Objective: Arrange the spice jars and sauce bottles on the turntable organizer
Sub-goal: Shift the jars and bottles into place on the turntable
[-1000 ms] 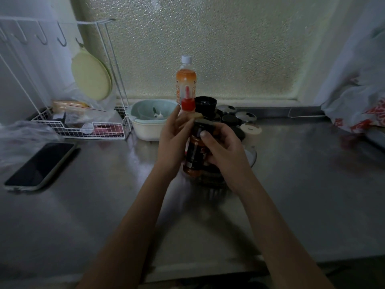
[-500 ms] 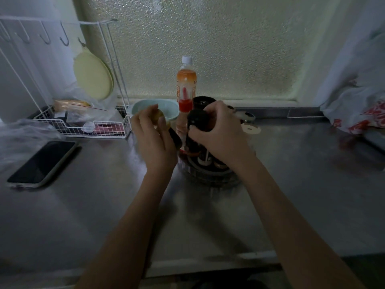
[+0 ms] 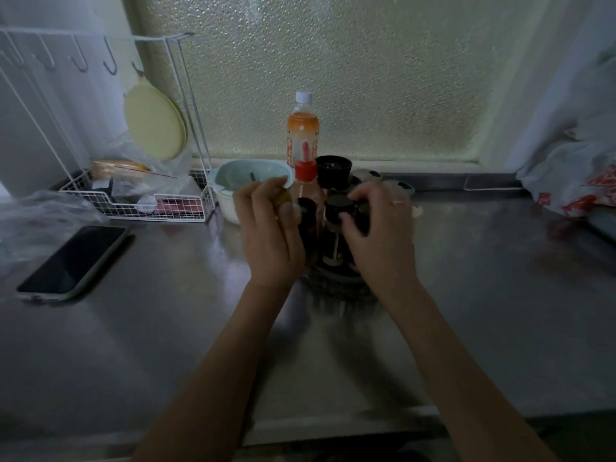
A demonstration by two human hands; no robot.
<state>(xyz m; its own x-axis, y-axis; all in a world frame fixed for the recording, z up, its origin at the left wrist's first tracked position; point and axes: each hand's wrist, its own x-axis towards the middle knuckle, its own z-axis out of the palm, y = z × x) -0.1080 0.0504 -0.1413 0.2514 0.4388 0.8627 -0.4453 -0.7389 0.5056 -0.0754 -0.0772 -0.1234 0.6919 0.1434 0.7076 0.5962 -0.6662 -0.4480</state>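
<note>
The round dark turntable organizer (image 3: pixel 336 286) stands mid-counter with several dark jars with black caps on it. A red-capped sauce bottle (image 3: pixel 305 173) and a wide black cap (image 3: pixel 333 168) rise at its back. Behind them is a tall orange bottle (image 3: pixel 302 128) with a white cap. My left hand (image 3: pixel 270 238) is at the turntable's left side, closed around a yellow-capped jar (image 3: pixel 283 198) whose body is mostly hidden. My right hand (image 3: pixel 380 238) is at the right side, with thumb and fingers pinching a dark black-capped jar (image 3: pixel 340 208) standing on the turntable.
A phone (image 3: pixel 73 261) lies at the left. A white wire rack (image 3: pixel 140 208) and a pale blue bowl (image 3: pixel 246 175) are behind the left hand. A red-and-white plastic bag (image 3: pixel 573 185) is at the right. The steel counter's front edge (image 3: pixel 333 425) runs below my arms.
The dark jar that both hands held in front of the turntable now stands on it under my right hand. My left hand has moved left and holds a yellow-capped jar.
</note>
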